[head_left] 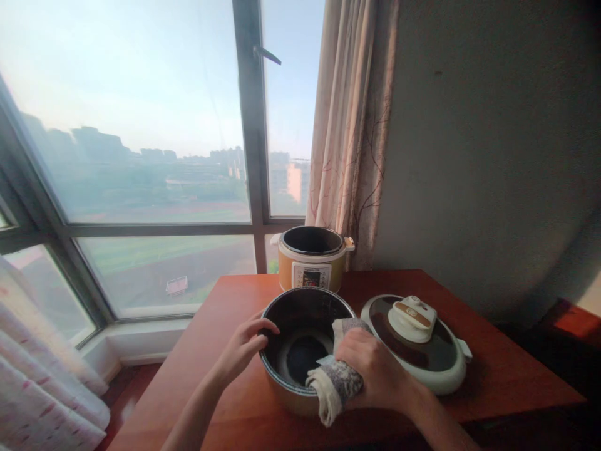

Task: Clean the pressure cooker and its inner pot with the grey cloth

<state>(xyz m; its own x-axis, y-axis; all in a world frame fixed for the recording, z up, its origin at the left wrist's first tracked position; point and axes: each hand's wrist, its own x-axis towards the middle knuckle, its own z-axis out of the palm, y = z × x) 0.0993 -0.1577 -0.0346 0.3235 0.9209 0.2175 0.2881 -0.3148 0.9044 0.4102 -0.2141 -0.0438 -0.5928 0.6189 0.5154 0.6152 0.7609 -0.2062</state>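
Note:
A dark inner pot (300, 313) stands on the reddish wooden table (225, 300) right in front of me. My left hand (244, 346) grips the pot's left rim, fingers curled over the edge. My right hand (375, 369) holds a folded grey-and-white cloth (335, 379) pressed against the pot's right inner wall and rim, with part of the cloth hanging outside. Behind the pot sits the orange-and-cream cooker body (312, 258), open and without its lid.
The cooker's round lid (417, 341) with a cream handle lies flat on the table right of the pot. A large window (141, 156) and a curtain (350, 125) stand behind the table. A grey wall is at the right.

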